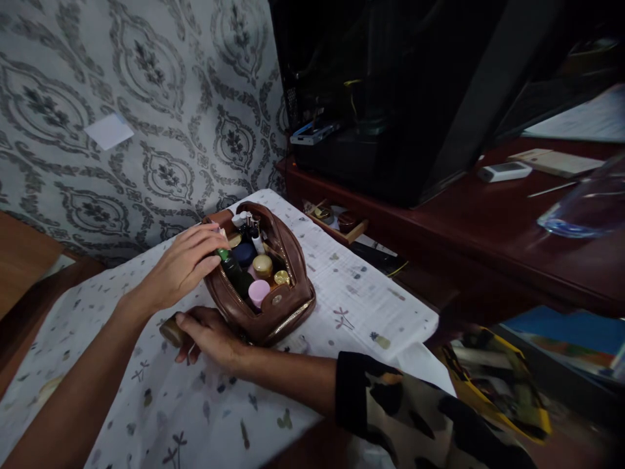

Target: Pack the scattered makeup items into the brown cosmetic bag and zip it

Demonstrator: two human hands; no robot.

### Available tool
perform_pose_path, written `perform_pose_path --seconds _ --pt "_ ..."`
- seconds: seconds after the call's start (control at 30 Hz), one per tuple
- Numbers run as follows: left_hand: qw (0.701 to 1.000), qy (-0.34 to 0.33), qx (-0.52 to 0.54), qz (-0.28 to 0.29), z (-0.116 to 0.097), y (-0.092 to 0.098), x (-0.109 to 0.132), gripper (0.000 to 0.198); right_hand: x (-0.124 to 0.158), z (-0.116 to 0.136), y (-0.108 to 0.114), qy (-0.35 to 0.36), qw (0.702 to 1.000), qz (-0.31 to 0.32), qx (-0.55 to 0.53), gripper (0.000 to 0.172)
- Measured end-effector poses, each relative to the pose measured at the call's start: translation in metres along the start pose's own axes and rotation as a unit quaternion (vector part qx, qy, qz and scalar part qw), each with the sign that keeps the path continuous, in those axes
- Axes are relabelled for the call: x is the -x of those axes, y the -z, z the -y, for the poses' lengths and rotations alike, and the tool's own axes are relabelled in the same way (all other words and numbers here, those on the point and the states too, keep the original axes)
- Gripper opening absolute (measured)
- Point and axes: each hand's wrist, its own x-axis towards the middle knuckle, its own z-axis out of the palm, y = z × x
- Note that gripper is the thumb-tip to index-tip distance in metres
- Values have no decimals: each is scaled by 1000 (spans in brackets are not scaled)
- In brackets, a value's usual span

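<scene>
A brown leather cosmetic bag (pixel 297 260) lies unzipped on a printed white cloth (pixel 342 319). Inside it are a pink-lidded jar (pixel 258 293), a gold-lidded jar (pixel 262 266), a dark blue lid (pixel 243 253), a green bottle (pixel 229 264) and several small bottles with white caps. My left hand (pixel 188 264) grips the bag's left rim, its fingertips over the opening beside the green bottle. My right hand (pixel 212 335), in front of the bag, is closed around a small brownish-gold jar (pixel 172 331), tilted on its side and partly hidden by the fingers.
A large dark screen (pixel 381 98) stands on a dark red desk (pixel 488 247) at the right. Below the desk's edge, a small open box (pixel 342 228) contains round items. A yellow-edged container (pixel 508 391) sits lower right. Patterned wallpaper (pixel 161 98) rises behind the cloth.
</scene>
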Motion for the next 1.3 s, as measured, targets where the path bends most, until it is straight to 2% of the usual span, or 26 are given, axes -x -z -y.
perform_pose_path --seconds 0.1,0.23,0.4,0.53,0.73,0.97,1.07,1.17,1.3 --pt "999 20 -18 -17 -1 0 2 47 5 2 0 16 998 15 51 26" --pt "999 3 -27 -35 3 -3 -2 46 9 4 0 24 996 37 80 22" --pt "999 -14 -23 27 14 -1 -14 47 4 -3 1 30 996 34 75 22" --pt "998 -27 -30 50 22 8 -18 54 2 -7 1 46 994 30 93 24" --pt "995 -24 27 93 37 22 -18 59 10 -5 -1 84 990 74 91 27" --pt "985 -31 57 159 50 32 -13 50 16 0 -3 146 976 80 139 32" --pt "989 -36 46 137 50 26 -10 47 21 11 -5 178 971 82 140 35" --pt "995 -35 32 82 46 13 -7 45 32 29 -5 230 951 57 200 35" --pt "999 -11 39 -25 35 -8 0 47 52 58 0 330 869 59 363 35"
